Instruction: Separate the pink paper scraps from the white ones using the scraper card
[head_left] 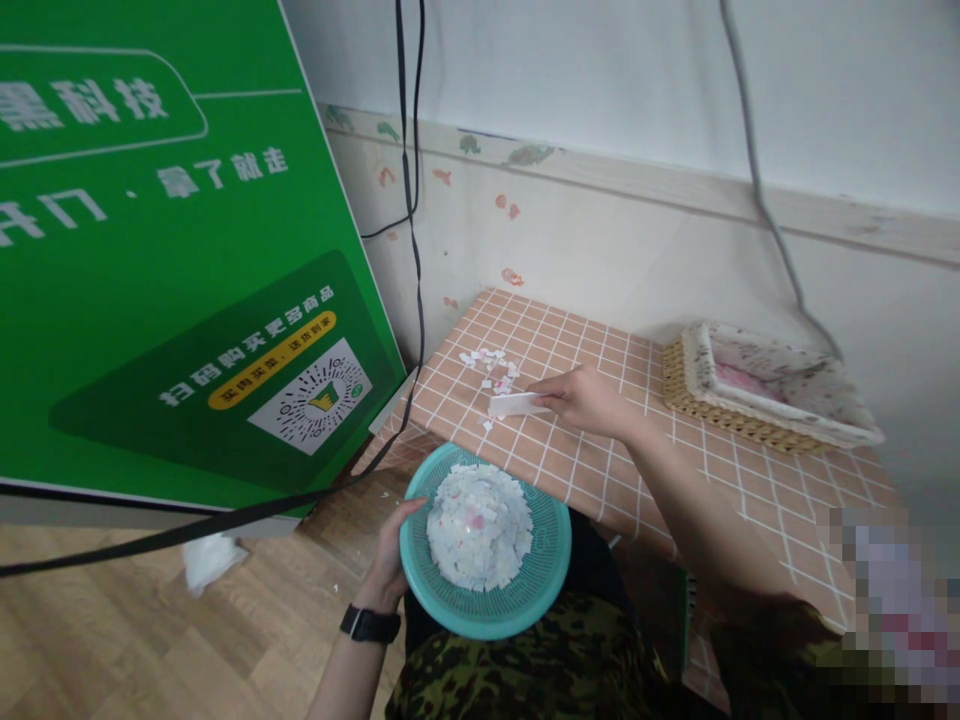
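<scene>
My left hand (pixel 393 548) grips the left rim of a teal plastic strainer basket (pixel 553 560), held just below the table's front edge. Inside it lies a heap of small white paper scraps (pixel 480 530) with a few pink bits. Over the checked tabletop, my right hand (pixel 583 400) is closed on a flat white card (pixel 514 404), its edge down near the cloth. Loose paper scraps (pixel 496 370) are scattered on the table just beyond and left of the card. The fingers under the basket are hidden.
A brown checked cloth covers the table (pixel 600 470). On its right stands a lined wicker basket (pixel 750 400). A green cabinet (pixel 187 300) fills the left side, with a black cable (pixel 417 300) hanging beside it. A white plastic bag (pixel 211 562) lies on the wooden floor.
</scene>
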